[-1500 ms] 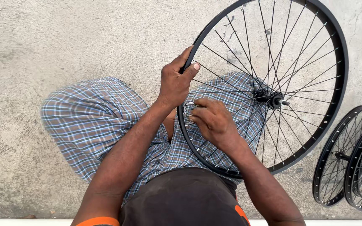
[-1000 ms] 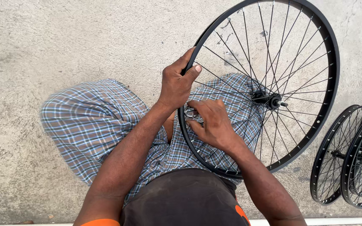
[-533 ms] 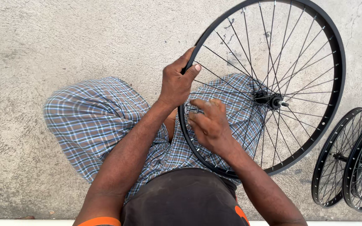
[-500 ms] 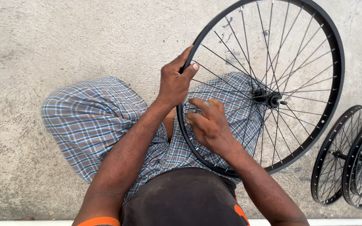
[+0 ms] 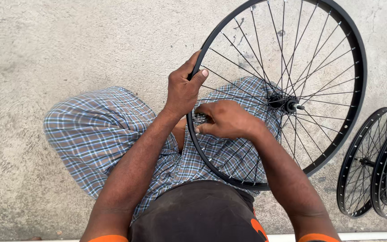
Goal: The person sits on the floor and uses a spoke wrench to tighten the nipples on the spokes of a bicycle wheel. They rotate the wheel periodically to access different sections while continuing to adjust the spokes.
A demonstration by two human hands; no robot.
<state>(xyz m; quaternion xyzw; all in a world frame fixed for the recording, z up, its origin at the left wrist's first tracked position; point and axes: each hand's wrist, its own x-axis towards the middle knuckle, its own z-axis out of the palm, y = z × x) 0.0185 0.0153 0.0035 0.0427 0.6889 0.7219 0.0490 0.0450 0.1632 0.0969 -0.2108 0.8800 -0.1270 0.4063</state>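
**Wheel on the lap, hands at the rim**

Rough grey concrete floor [image 5: 68, 45] lies all around us; we sit on it with checked cloth [image 5: 95, 130] over our legs and a dark shirt [image 5: 193, 210] at the bottom of the view; a pale strip [image 5: 372, 235] runs along the lower right edge.

We hold a black spoked bicycle wheel [image 5: 337, 134] tilted across our lap, its near arc resting over the checked cloth and its far arc out over the concrete; the hub [image 5: 287, 104] with its short axle sits right of our hands. Our left hand [image 5: 182, 87] is wrapped around the rim at its left side, thumb on one side and fingers curled over the other, gripping it firmly. Our right hand [image 5: 227, 118] is inside the wheel just beside the rim, fingers pressed together and pinching at something small where spokes meet the rim; what it pinches we cannot tell, as the fingers hide it.

As far as we can judge, the spokes are all laced from hub to rim, so the work is along at single spoke ends; how many are finished and how many remain, nothing here shows. Two more black wheels [image 5: 377, 166] lean at the right edge, well apart from our hands and untouched.
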